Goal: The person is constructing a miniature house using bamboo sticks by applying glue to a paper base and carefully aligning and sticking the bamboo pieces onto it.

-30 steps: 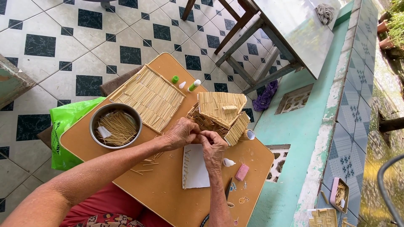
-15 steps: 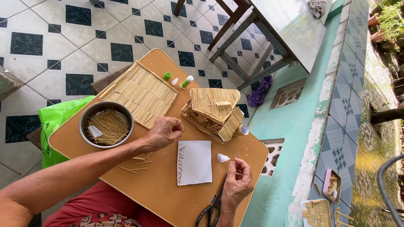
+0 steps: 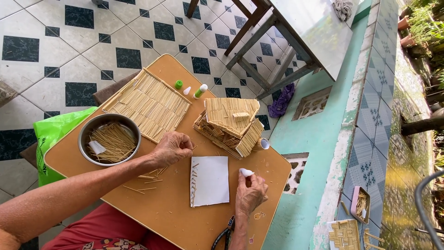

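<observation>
Two hands work on the wooden board (image 3: 152,203). Largest item there: stick house (image 3: 230,126), at the far edge; likely light, brittle, best held by its base. White paper (image 3: 210,180) lies nearer, long axis toward the house. Left hand (image 3: 172,148), beside the house, curled, contents unclear. Right hand (image 3: 250,194) pinches a small white cap (image 3: 246,172), tip pointing at the house.

Bright, sharp daylight; soft shadows
</observation>
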